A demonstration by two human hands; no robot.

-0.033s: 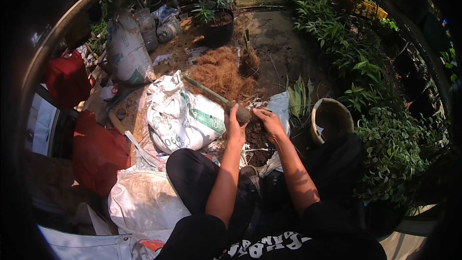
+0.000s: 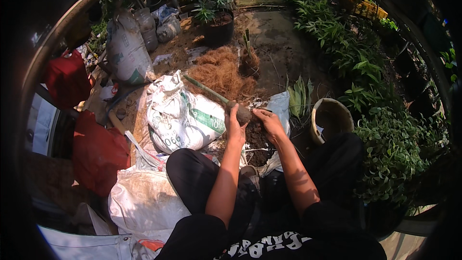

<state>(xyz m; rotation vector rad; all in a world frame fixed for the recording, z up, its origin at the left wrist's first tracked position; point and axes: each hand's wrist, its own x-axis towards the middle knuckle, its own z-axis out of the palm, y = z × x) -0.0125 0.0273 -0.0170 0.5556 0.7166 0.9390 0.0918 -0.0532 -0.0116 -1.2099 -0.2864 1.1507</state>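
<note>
Head: left grip [image 2: 234, 125] clasps root ball [image 2: 244, 115]; right grip [image 2: 270, 124] beside its edge, pinch unclear; pot [image 2: 315, 131] apart

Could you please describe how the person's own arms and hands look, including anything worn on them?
The left hand and right hand are bare, with no gloves visible. The left forearm and right forearm are uncovered, and no watch or bracelet shows. Black sleeves end above the forearms, part of a black shirt with pale lettering.
</note>
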